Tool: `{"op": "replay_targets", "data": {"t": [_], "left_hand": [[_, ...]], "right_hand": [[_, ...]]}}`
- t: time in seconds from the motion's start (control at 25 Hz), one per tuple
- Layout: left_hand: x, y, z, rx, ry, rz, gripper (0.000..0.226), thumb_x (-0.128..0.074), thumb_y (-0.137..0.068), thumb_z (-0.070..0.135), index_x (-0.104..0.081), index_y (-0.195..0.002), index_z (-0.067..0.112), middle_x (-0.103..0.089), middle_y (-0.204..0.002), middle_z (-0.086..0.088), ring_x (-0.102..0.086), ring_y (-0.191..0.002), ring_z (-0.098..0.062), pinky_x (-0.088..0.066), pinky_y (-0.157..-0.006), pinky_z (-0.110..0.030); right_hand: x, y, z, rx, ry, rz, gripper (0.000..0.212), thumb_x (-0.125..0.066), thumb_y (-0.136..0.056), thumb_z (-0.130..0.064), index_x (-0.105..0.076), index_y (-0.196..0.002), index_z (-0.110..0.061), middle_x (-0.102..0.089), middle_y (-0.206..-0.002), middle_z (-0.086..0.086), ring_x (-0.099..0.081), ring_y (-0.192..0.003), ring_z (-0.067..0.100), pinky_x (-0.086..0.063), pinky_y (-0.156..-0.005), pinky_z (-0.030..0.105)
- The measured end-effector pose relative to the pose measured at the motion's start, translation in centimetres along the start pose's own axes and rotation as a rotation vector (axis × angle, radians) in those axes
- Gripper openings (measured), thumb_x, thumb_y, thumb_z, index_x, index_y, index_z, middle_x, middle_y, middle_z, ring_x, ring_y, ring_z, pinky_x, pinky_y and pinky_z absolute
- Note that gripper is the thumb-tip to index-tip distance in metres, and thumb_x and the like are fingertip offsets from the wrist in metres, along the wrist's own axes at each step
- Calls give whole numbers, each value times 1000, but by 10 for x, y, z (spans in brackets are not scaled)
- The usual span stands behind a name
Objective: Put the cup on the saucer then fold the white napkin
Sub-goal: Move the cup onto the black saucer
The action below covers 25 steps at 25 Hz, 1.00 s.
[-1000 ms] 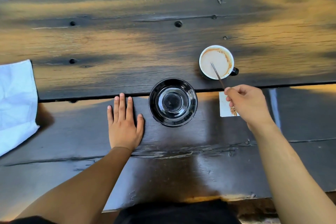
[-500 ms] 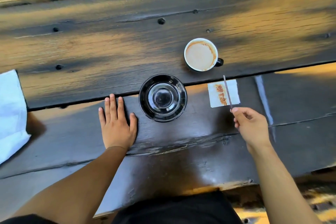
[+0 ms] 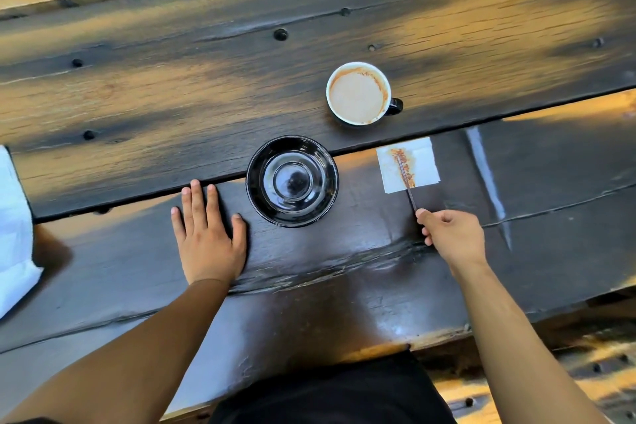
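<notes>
A cup (image 3: 358, 93) with a white inside, a dark handle and milky coffee stands on the wooden table, apart from the saucer. The black glossy saucer (image 3: 292, 181) lies bare in front of it, to the left. My left hand (image 3: 208, 234) rests flat on the table just left of the saucer, fingers apart. My right hand (image 3: 451, 234) pinches the near end of a thin stir stick (image 3: 406, 179), whose far end lies on a small stained white paper (image 3: 423, 165). A large white napkin (image 3: 13, 234) lies at the left edge, partly out of view.
The table (image 3: 172, 96) is of dark planks with a gap running between cup and saucer. Its near edge is just in front of my body. A pale streak (image 3: 488, 179) marks the wood right of the small paper.
My right hand took the stir stick out of the cup, drew it back toward me and laid its tip on the small paper. My left hand stayed flat.
</notes>
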<state>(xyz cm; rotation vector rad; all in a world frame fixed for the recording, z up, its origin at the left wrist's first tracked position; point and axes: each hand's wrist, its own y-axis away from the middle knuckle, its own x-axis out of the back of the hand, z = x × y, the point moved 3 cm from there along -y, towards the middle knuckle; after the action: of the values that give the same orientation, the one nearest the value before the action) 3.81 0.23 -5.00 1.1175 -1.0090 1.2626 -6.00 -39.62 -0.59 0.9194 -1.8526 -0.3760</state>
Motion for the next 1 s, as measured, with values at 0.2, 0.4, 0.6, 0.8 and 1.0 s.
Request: {"op": "replay_targets", "data": {"t": [0.2,0.4,0.6,0.8,1.0], "left_hand": [[1,-1,0,-2,-3,3,68,-35,-94,42,-29,-155,12,-19,-167,-11,-11,-156,-26,-9,-125,-50],[0,0,0,3,-6,-6,69,-34,-94,44,-28,-156,13,-18,-167,-10,-10,-156,-25,-9,-126,-50],[1,0,0,1,-10,-4,69,-35,-94,43,-29,-156,12,-18,-167,-11,-11,-156,-26,-9,-125,-51],[5,0,2,3,-21,-18,70,-36,-94,42,-29,-156,11,-18,-167,-11,-11,-156,-27,-10,-125,-52],[8,0,5,9,-33,-36,70,-35,-94,43,-30,-156,10,-18,-167,-11,-11,-156,-27,-10,-125,-52]], "right_hand": [[5,-4,-13,60,85,10,45,-69,-79,-46,-65,-67,-3,-65,-57,-2,-58,-64,18,-44,-60,28],[2,-28,-105,323,-193,-145,20,-52,-91,-37,-71,-94,-39,-63,-62,-8,-51,-55,10,-42,-55,25],[-11,-59,-173,389,-19,-371,26,-35,-105,-35,-58,-118,-39,-59,-73,2,-43,-47,15,-34,-41,20],[-20,-78,-190,302,63,-565,28,-35,-107,-29,-52,-87,-21,-47,-69,4,-26,-53,16,-20,-49,28],[-21,-85,-188,361,61,-616,33,-38,-108,-28,-48,-79,-18,-45,-67,1,-27,-55,15,-22,-53,29]]}}
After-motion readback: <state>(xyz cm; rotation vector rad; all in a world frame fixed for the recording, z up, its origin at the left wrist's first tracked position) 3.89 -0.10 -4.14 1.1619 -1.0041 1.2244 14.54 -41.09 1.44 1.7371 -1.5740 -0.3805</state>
